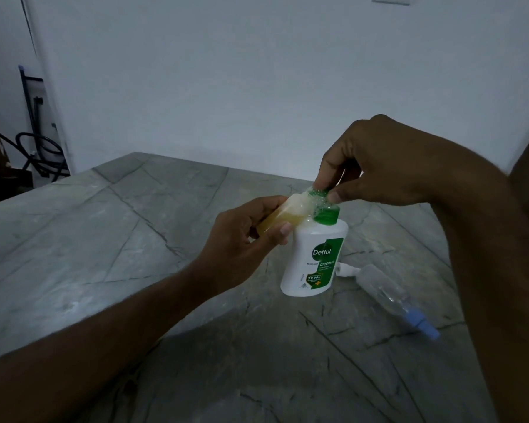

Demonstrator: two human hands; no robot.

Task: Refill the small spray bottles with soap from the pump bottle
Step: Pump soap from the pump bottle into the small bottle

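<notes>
Grey marble-patterned table point(110, 239) fills the near ground, crossed by dark veins. On it at the near right lies a clear small spray bottle point(385, 290) on its side, its blue spray head point(422, 325) pointing toward the near right. Just beyond it, a white nozzle piece point(345, 270) lies on the table beside the pump bottle point(313, 257), a white Dettol bottle with a green label that stands upright near the middle. The left hand point(245, 239) has its fingers wrapped around a second small bottle point(71, 213) holding yellowish liquid, tilted with its mouth touching the green pump head point(324, 209), where foam shows. The right hand point(376, 160) comes from above, its thumb and fingertips pinched on the top of the pump head. Farther back rises a plain white wall point(257, 71), with dark cables point(40, 154) at the far left.
</notes>
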